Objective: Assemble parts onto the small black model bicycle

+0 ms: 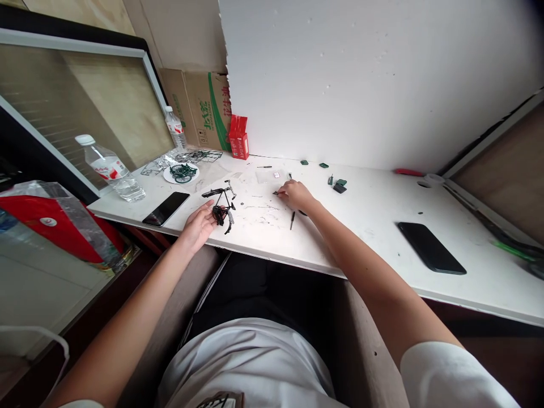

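Observation:
A small black bicycle-like model frame [221, 207] rests in the fingers of my left hand [200, 226] at the table's front edge. Further right, my right hand [296, 196] is low over the white tabletop with its fingers pinched together. A small dark piece [276, 193] shows at those fingertips, too small to identify. Just behind that hand lies a clear plastic bag [267, 176] with a white label. A thin black tool [292, 220] lies in front of my right hand, and another thin dark stick [264, 166] lies behind the bag.
A white plate [181, 173] of green parts, black part frames [199, 157], two water bottles [113, 170] [175, 129] and a phone [166, 208] are on the left. A red box [238, 137] stands behind. Green pieces [323, 165] and a black phone [431, 247] lie right.

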`<action>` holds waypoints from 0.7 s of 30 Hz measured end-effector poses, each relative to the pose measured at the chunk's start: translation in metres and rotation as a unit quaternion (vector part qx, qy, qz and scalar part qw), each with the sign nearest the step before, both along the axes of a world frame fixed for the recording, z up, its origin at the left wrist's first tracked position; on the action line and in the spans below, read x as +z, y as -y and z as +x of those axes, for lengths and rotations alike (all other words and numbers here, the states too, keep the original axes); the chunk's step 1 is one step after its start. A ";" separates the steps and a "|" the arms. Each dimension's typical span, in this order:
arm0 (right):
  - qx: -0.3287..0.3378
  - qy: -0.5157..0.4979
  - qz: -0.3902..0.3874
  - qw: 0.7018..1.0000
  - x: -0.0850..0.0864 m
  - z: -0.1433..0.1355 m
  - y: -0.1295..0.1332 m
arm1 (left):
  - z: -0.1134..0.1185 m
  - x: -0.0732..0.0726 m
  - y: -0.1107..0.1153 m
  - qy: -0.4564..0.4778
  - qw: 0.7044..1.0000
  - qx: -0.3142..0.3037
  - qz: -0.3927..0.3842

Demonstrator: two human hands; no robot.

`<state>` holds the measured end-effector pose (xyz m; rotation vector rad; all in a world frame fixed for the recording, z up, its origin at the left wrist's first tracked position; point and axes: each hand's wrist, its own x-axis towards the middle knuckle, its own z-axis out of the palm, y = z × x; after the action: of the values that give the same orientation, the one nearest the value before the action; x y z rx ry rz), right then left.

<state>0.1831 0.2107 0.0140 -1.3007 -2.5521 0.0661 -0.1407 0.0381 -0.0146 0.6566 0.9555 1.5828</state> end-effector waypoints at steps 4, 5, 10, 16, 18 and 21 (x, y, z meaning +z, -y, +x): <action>-0.008 -0.004 0.026 1.000 -0.003 0.007 0.005 | -0.001 -0.001 -0.001 0.001 1.000 -0.004 0.002; -0.004 -0.019 0.025 1.000 -0.005 0.010 0.005 | -0.002 -0.001 -0.001 0.001 1.000 -0.004 0.002; 0.023 -0.152 -0.005 0.988 -0.010 0.021 0.003 | 0.000 0.001 0.000 0.005 1.000 -0.002 -0.005; 0.026 -0.261 -0.110 0.959 -0.001 0.034 0.011 | 0.002 0.003 0.001 0.000 1.000 -0.003 0.002; 0.025 -0.253 -0.155 0.955 0.003 0.037 0.015 | 0.001 0.002 0.000 0.001 1.000 -0.008 0.006; 0.004 -0.212 -0.217 0.953 0.009 0.040 0.021 | 0.001 0.000 -0.001 -0.002 1.000 -0.013 0.013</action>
<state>0.2231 0.1901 0.0234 -1.2449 -2.2349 0.8548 -0.1396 0.0387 -0.0145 0.6877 0.9263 1.5733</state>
